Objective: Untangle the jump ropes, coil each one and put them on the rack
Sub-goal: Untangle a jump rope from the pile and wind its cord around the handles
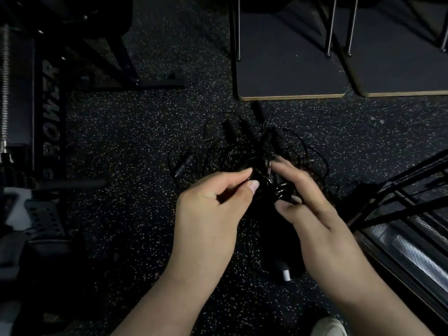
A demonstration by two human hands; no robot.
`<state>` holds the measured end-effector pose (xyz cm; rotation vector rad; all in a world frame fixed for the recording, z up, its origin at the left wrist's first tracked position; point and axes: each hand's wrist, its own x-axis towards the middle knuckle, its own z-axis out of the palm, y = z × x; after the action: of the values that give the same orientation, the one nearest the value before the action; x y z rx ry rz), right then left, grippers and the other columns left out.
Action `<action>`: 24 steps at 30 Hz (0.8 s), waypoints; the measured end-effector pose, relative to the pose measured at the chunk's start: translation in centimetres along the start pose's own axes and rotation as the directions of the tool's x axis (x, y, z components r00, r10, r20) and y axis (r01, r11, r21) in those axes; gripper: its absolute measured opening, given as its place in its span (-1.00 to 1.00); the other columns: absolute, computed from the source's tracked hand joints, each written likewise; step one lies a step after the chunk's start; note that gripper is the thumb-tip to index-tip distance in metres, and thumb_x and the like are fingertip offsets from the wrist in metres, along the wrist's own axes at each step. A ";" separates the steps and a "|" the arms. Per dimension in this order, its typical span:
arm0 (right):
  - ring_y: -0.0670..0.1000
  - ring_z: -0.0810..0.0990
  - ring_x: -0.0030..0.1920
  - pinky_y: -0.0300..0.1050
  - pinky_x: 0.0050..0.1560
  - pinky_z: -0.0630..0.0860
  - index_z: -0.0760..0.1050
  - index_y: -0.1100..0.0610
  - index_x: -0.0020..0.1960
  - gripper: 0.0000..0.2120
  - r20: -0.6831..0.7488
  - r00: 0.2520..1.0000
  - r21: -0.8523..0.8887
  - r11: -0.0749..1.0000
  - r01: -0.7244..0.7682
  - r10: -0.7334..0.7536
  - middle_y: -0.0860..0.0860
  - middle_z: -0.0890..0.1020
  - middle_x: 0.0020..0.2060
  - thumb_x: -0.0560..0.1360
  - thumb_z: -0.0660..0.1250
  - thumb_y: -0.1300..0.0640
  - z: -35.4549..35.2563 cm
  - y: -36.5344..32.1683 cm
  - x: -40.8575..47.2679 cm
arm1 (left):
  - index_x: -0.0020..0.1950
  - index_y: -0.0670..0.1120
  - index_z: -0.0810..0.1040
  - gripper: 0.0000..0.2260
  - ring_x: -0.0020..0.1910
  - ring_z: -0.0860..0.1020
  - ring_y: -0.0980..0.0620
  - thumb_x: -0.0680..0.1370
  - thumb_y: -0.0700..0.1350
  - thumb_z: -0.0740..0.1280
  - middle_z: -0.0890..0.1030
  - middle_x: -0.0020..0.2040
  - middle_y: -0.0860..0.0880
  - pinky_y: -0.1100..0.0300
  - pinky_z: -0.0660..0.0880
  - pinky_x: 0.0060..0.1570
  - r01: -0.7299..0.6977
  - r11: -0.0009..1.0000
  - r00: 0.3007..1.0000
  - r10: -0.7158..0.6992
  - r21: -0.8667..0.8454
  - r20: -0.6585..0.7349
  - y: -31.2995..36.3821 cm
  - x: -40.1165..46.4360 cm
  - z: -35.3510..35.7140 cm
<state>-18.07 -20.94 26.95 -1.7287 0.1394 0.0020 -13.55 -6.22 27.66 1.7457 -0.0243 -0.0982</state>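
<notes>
Only one word can be read: "POWER", in big pale letters on the dark gym frame (52, 112) at the far left. The letters run sideways.

Both hands are low in the middle, over the speckled black floor (135, 132). The left hand (213, 214) has its fingers curled, and its thumb and first finger pinch a black loop of the jump ropes (254, 151). The right hand (312, 214) is just beside it; its thumb and fingers curl round more black loops, so that grip is clamped on the ropes too. The right hand is a bit blurred.

The ropes lie in one tangled heap on the floor, touching the hands and spreading away from them. Several black handles stick out on the far side.

Two flat grey boards (291, 69) with thin metal legs sit beyond the heap. A black metal rack (400, 190) stands at the right.
</notes>
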 end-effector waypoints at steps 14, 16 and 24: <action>0.12 0.51 -0.17 0.15 -0.14 0.46 0.67 -0.19 0.06 -0.80 -0.112 0.978 0.201 0.967 -0.153 0.178 0.38 0.58 -0.07 0.62 0.31 0.06 -0.1 -1.0 0.1 | 0.07 0.11 0.73 -0.83 0.02 0.65 0.27 0.51 -0.10 0.50 0.68 -0.03 0.26 0.41 0.52 0.04 -0.099 0.983 0.992 0.086 0.156 0.090 -0.4 -0.4 0.0; 0.11 0.55 -0.20 0.04 -0.17 0.53 0.68 -0.16 0.06 -0.80 -0.063 0.980 0.216 0.962 -0.169 0.186 0.33 0.61 -0.10 0.62 0.32 0.10 -0.6 -1.0 0.3 | 0.05 0.11 0.73 -0.85 0.00 0.67 0.20 0.51 -0.09 0.50 0.69 -0.06 0.20 0.32 0.57 0.03 -0.069 0.989 0.994 0.057 0.127 0.094 -0.7 -0.5 -0.1; -0.04 0.70 -0.10 -0.23 -0.08 0.60 0.71 -0.07 0.01 -0.82 -0.015 0.970 0.295 0.928 -0.228 0.244 0.05 0.75 -0.10 0.55 0.40 0.17 -1.1 0.1 0.4 | 0.05 0.13 0.72 -0.83 -0.03 0.66 0.17 0.52 -0.11 0.49 0.68 -0.08 0.19 0.35 0.55 -0.02 -0.080 0.987 0.984 0.057 0.139 0.166 -0.9 -0.5 0.0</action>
<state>-17.78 -22.05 26.99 -1.4084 0.3686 0.1096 -14.13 -6.03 26.83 1.8770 -0.2154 -0.1919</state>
